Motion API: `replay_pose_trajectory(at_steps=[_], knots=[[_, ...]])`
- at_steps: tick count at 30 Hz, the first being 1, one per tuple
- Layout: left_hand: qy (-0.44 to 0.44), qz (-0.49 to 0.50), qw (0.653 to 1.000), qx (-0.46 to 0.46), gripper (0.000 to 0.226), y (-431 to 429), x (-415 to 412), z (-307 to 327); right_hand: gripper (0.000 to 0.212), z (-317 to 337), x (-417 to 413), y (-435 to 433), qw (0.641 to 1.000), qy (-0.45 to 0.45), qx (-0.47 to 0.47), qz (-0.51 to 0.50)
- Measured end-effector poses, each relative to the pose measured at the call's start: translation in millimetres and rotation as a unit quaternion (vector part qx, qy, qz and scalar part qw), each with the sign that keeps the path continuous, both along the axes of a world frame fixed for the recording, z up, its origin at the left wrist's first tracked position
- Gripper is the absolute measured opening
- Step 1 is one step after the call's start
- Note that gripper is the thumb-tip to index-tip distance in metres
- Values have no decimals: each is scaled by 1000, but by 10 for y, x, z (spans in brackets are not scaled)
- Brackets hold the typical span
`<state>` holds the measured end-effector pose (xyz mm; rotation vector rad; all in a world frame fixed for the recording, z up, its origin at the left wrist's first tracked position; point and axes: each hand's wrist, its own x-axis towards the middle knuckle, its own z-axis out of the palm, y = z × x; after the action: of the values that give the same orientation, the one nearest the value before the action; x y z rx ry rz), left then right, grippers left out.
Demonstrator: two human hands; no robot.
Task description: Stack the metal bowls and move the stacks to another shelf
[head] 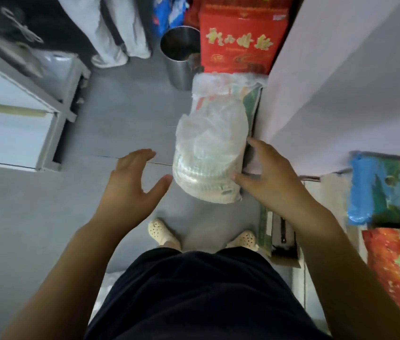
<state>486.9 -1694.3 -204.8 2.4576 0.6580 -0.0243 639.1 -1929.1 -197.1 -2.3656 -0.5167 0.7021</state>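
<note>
A clear plastic bag (210, 153) holding a stack of round disposable containers lies on the grey floor in front of me. My left hand (132, 179) hovers open just left of the bag, fingers spread, apart from it. My right hand (265, 175) is open at the bag's right side, its fingertips touching the plastic. A tall metal pot (180, 57) stands on the floor beyond the bag. No metal bowls are visible in this view.
A red printed box (239, 44) stands behind the bag beside the pot. A white wall panel (341, 77) rises on the right, with colourful packages (390, 192) below it. A white cabinet (10, 128) sits at left. A person's grey trouser legs (118, 33) are at the top.
</note>
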Motion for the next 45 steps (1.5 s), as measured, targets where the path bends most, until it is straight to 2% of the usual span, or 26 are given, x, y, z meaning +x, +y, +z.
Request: replay_pose_trajectory(at_steps=[7,14,21,28,38,45], knots=[[19,80,995,60,69,1428,-968,204,76,-92,-702,2013,987,6,24,156],[1,215,975,60,67,2394,-1996,357,88,74,-1351,3591,945,1,38,323],[-25,391,920,18,70,2779,-2793,332,87,174,-1822,4786,881,-8,5,472],[-33,513,858,10,73,3448,-3300,332,83,176,-2367,6041,827,0,19,562],[-62,593,801,54,69,5289,-3661,528,81,425,-2835,8331,757,-44,60,649],[-102,639,761,55,64,6037,-4182,507,83,423,-3549,9458,704,-42,56,706]])
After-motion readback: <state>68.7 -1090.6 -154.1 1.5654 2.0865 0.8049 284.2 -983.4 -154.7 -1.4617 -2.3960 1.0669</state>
